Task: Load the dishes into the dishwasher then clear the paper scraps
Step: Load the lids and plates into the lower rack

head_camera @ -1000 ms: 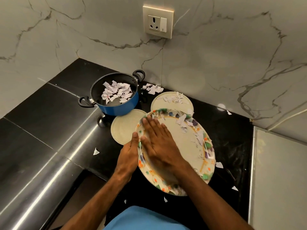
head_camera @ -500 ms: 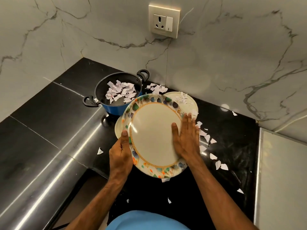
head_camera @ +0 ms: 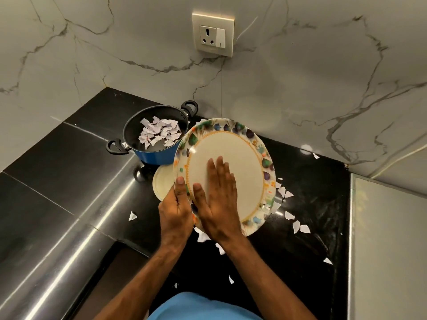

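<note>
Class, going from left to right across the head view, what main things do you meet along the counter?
pot → floral plate → scraps → grey panel

Your single head camera looks forward and steeply down, facing the wall socket from close above the black bench just below that socket.

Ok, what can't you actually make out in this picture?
Head view:
- Fingers of the left hand: behind the rim of the floral plate; only the thumb shows.
- The small cream plate: mostly covered by the floral plate.
- The counter behind the tilted floral plate: hidden.
- Marks on the paper scraps in the blue pot: too small to read.
- No dishwasher in frame.
</note>
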Motion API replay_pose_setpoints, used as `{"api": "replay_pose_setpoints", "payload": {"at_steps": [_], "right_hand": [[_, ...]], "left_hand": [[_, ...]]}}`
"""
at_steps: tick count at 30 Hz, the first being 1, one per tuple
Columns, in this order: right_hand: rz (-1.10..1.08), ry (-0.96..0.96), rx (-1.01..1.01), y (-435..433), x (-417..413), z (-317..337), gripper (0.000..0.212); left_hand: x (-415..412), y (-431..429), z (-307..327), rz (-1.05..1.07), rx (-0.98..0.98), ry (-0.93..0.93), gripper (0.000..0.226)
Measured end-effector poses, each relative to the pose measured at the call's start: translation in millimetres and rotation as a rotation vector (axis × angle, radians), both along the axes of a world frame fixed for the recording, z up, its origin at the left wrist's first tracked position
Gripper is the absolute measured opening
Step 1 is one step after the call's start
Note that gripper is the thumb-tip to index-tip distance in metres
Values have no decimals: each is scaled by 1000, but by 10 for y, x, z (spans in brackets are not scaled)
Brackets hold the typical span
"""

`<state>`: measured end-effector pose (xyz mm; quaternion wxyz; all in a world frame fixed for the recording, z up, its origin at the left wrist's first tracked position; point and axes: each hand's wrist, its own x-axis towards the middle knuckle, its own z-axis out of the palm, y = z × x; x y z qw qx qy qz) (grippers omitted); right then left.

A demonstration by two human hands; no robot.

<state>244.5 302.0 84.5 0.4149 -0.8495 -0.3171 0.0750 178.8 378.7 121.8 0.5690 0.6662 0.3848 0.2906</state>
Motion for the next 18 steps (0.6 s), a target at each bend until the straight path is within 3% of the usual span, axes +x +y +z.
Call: {"api": "replay_pose_setpoints", "payload": {"at_steps": [6,12,18], "right_hand": [[84,4,-139,-431,105,-249,74],[-126,174,-318,-885,269,-590,75],[-449,473,9,-1039,148,-377,74]], "left_hand": [[-77,246,-10,47,41,-8,54],[-160,383,27,69,79,19,50],[-291,424,48,-2,-33,-36,45]]}}
